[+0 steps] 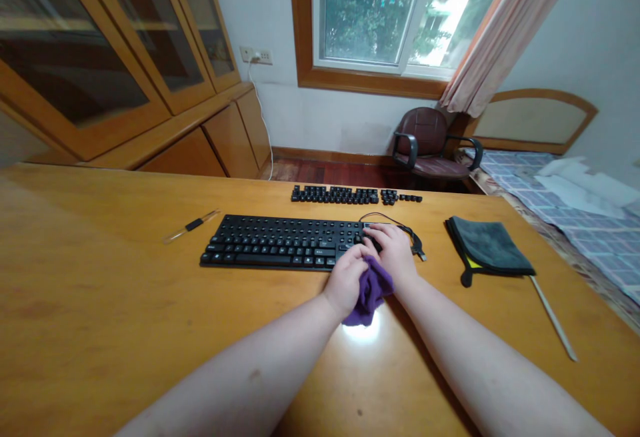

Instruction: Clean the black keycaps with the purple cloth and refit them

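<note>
A black keyboard [280, 242] lies across the middle of the wooden desk [100, 277]. My left hand [345, 284] is closed around a purple cloth [371, 290] at the keyboard's right front corner. My right hand [395, 250] rests on the keyboard's right end, its fingers curled down over the frame there. What the right fingers press or grip is hidden. The keyboard's black cable [405, 232] loops just behind my right hand.
A row of loose black keycaps [350, 194] lies behind the keyboard. A small brush-like tool [193, 226] sits to the left. A folded dark grey cloth [487, 247] and a thin stick [553, 317] lie right. A chair [430, 147] and bed [575, 204] stand beyond the desk.
</note>
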Demonstrator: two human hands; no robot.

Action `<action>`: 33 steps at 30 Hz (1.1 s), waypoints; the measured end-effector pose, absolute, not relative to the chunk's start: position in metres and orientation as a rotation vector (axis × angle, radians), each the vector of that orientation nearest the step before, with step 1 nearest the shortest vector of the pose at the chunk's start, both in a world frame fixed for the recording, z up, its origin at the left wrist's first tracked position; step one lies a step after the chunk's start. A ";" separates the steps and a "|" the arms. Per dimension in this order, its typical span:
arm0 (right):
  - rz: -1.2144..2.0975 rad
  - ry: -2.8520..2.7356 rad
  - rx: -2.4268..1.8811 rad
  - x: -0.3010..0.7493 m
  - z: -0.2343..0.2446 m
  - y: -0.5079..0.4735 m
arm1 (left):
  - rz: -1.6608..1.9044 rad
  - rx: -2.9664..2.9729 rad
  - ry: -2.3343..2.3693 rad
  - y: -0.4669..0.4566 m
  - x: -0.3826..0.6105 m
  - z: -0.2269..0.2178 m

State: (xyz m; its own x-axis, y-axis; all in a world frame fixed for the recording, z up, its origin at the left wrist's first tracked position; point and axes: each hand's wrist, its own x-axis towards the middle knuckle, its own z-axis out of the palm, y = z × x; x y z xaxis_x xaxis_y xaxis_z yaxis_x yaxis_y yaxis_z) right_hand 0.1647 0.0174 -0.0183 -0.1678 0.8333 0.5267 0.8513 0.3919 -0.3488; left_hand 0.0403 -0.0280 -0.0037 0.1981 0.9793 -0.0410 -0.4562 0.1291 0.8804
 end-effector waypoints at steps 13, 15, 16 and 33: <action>0.098 -1.703 -1.998 0.209 0.016 0.077 | 0.910 0.092 0.445 -0.016 0.029 -0.001; 0.112 -1.699 -2.073 0.216 0.008 0.099 | 0.848 0.104 0.431 -0.015 0.027 -0.004; 0.116 -1.713 -2.078 0.219 0.003 0.107 | 0.830 0.118 0.420 -0.014 0.027 -0.005; 0.108 -1.782 -1.991 0.233 -0.030 0.140 | 0.870 0.098 0.466 -0.013 0.028 -0.010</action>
